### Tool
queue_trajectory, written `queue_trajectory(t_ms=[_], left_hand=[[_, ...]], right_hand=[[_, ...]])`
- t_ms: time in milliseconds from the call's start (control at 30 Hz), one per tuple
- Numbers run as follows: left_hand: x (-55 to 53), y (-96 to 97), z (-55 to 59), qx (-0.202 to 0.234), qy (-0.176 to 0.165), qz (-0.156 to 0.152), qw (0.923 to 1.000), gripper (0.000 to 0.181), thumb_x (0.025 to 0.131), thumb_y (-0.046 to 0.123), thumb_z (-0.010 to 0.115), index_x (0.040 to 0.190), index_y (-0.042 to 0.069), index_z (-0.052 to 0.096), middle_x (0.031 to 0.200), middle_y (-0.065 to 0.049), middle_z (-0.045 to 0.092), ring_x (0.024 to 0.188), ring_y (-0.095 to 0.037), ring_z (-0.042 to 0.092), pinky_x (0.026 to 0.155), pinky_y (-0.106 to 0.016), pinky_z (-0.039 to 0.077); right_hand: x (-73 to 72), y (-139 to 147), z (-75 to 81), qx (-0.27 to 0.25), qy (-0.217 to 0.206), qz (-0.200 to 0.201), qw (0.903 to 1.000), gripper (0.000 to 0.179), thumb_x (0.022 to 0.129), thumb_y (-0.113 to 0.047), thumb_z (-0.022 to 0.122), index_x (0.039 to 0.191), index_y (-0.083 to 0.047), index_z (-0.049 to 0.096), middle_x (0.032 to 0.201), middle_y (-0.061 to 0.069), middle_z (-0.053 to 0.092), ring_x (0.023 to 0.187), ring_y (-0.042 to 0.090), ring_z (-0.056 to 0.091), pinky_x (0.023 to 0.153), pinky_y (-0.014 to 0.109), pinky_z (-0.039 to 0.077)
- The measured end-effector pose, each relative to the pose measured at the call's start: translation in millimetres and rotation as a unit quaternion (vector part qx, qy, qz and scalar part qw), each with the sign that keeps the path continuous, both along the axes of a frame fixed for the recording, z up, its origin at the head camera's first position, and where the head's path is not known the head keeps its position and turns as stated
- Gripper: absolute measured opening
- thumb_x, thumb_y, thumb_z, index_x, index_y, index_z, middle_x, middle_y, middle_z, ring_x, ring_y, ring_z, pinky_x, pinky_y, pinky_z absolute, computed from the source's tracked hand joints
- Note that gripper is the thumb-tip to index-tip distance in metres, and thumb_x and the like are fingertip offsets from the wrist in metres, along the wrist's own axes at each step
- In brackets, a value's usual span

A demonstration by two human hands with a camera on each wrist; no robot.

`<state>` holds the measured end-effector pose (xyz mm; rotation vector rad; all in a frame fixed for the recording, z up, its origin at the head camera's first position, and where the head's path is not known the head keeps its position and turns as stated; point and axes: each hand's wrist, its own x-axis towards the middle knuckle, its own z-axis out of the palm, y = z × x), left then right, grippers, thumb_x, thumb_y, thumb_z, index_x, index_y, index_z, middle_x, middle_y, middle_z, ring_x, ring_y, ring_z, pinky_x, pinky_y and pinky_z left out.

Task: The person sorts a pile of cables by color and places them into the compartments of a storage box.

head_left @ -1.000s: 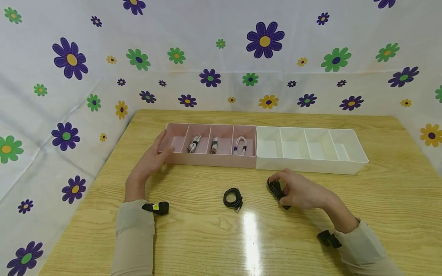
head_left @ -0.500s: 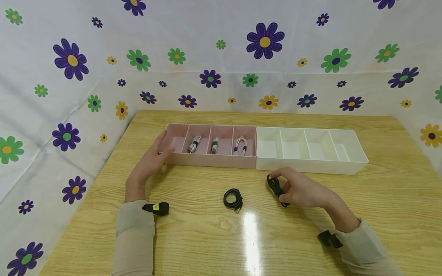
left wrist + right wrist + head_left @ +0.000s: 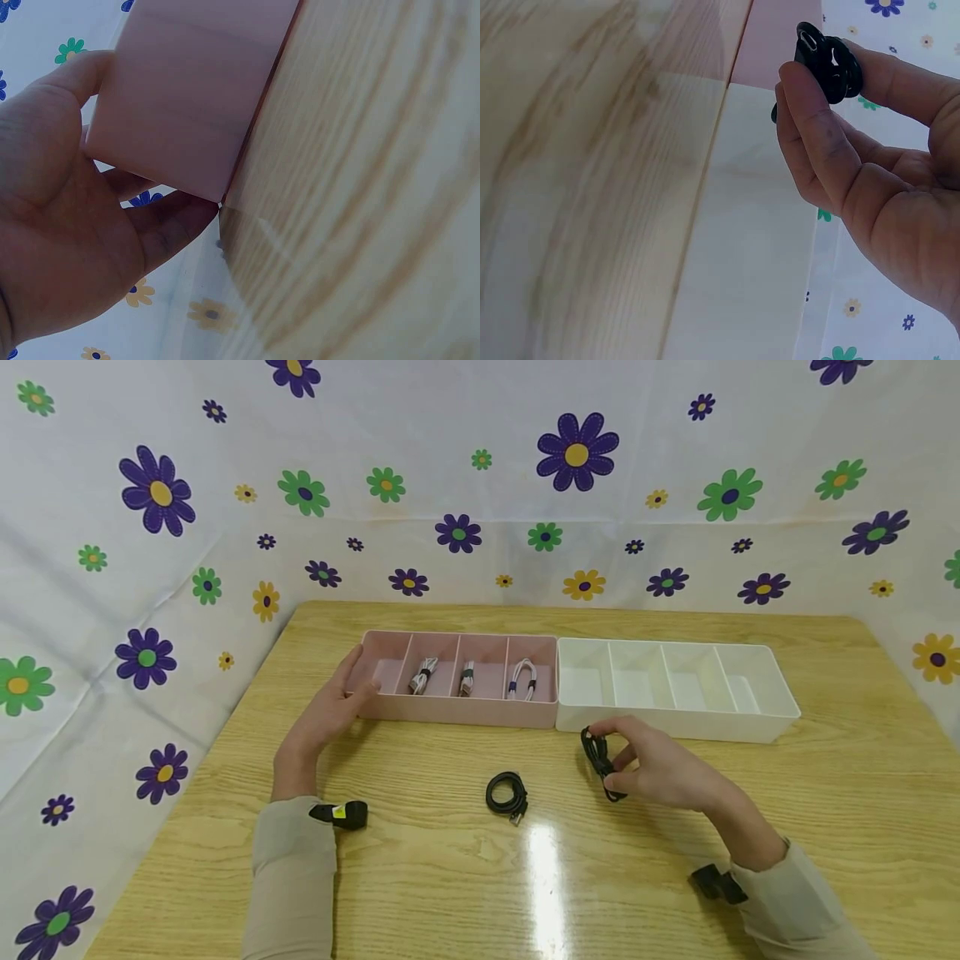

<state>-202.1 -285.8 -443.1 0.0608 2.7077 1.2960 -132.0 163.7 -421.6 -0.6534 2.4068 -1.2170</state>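
My right hand (image 3: 663,768) pinches a coiled black cable (image 3: 600,760) between thumb and fingers, just in front of the white divided box (image 3: 667,724). In the right wrist view, the bundled loops of the cable (image 3: 832,71) stick out past my fingertips. At the left end of the pink divided box (image 3: 457,711), my left hand (image 3: 327,706) grips the corner, thumb over the front rim and fingers along the end wall. Three of the pink box's compartments hold bundled white cables (image 3: 423,677); its leftmost one holds none.
A second coiled black cable (image 3: 506,795) lies on the wooden table (image 3: 420,877), left of my right hand. The two boxes stand end to end. Behind them hangs a white flowered cloth (image 3: 495,418), which also covers the left side.
My right hand has raised the black cable and moved it slightly toward the white box. My left hand stays on the pink box's end.
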Motion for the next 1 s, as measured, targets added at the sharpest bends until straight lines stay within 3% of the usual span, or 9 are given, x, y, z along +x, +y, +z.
queue_trajectory(t_ms=[167, 667, 833, 1000], left_hand=[[0.4, 0.0, 0.0, -0.002, -0.005, 0.004, 1.0, 0.073, 0.097, 0.048, 0.045, 0.152, 0.036, 0.0, 0.159, -0.007, 0.005, 0.143, -0.037, 0.007, 0.111, -0.061, 0.009], [0.9, 0.2, -0.1, 0.011, -0.004, 0.005, 0.9999, 0.072, 0.097, 0.047, 0.046, 0.152, 0.036, 0.001, 0.159, -0.007, 0.005, 0.143, -0.036, 0.007, 0.111, -0.061, 0.01], [-0.3, -0.9, -1.7, 0.011, -0.003, 0.004, 0.9999, 0.072, 0.097, 0.046, 0.046, 0.152, 0.036, 0.001, 0.159, -0.007, 0.006, 0.143, -0.036, 0.007, 0.111, -0.061, 0.01], [-0.7, -1.3, -2.6, 0.008, -0.001, 0.003, 1.0, 0.072, 0.097, 0.047, 0.046, 0.152, 0.036, 0.001, 0.159, -0.007, 0.006, 0.143, -0.036, 0.008, 0.111, -0.061, 0.01]], right_hand=[[1.0, -1.0, 1.5, -0.01, 0.012, -0.001, 0.9999, 0.052, 0.085, -0.002, 0.067, 0.131, -0.005, 0.045, 0.134, 0.014, 0.046, 0.093, 0.021, 0.062, 0.069, 0.03, 0.054], [-0.4, 0.3, 5.6, -0.029, -0.021, -0.041, 0.9985, 0.056, 0.088, -0.01, 0.067, 0.138, -0.008, 0.042, 0.142, 0.011, 0.04, 0.1, 0.025, 0.06, 0.074, 0.031, 0.053], [-1.9, 2.3, 7.8, -0.065, -0.041, -0.051, 0.9957, 0.058, 0.087, -0.012, 0.067, 0.139, -0.008, 0.04, 0.143, 0.011, 0.038, 0.102, 0.026, 0.059, 0.075, 0.031, 0.054], [-2.8, 4.1, 9.6, -0.113, -0.068, -0.061, 0.9893, 0.074, 0.086, -0.008, 0.067, 0.147, -0.016, 0.025, 0.141, 0.018, 0.035, 0.1, 0.028, 0.058, 0.077, 0.032, 0.054]])
